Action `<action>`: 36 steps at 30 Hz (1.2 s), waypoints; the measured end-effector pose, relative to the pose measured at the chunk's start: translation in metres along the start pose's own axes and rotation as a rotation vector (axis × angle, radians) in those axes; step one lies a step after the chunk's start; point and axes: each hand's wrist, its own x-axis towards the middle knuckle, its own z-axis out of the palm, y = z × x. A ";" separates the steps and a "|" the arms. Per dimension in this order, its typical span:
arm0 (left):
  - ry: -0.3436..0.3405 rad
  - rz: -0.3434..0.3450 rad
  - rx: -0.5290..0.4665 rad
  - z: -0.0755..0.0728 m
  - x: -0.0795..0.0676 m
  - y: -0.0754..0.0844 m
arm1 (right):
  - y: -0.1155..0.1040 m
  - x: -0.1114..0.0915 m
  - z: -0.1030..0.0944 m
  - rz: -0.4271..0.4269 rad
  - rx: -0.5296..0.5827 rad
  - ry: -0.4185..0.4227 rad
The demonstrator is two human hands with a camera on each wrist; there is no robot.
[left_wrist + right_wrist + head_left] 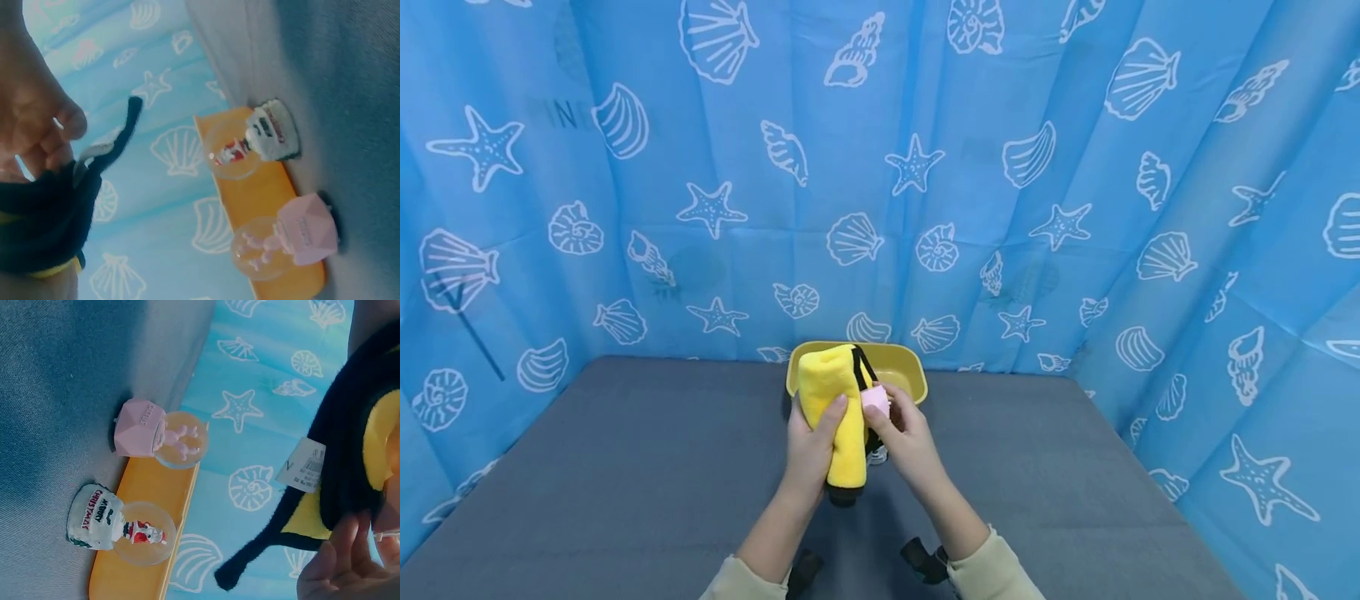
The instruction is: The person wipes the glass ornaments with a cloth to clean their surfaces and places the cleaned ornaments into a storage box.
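Note:
My left hand (808, 450) grips a soft yellow and black plush piece (842, 408), thumb across its front. Its black trim and a dark stalk-like strip show in the left wrist view, and a white label (304, 465) hangs from it in the right wrist view. The right hand (913, 437) pinches a small pink block-like thing (876, 402) between thumb and fingers at the plush's right edge; its exact kind cannot be told. Below stand two snow globes: one with a pink faceted base (135, 428), one with a white Christmas base (94, 515); in the head view they are mostly hidden.
A shallow yellow tray (910, 367) lies at the back of the grey table (685, 467), behind the globes. A blue curtain (880, 200) with white shells and starfish hangs behind and to the sides. Dark wrist-camera mounts (925, 561) sit by both forearms.

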 end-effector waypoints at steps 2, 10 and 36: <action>-0.004 -0.016 0.004 -0.002 0.001 0.000 | 0.001 0.001 -0.001 0.013 0.021 -0.011; 0.036 -0.181 0.041 -0.013 0.006 0.002 | 0.004 0.003 -0.004 0.115 0.141 0.016; 0.038 -0.044 0.050 -0.001 0.001 -0.008 | 0.008 0.006 -0.005 0.101 0.097 0.016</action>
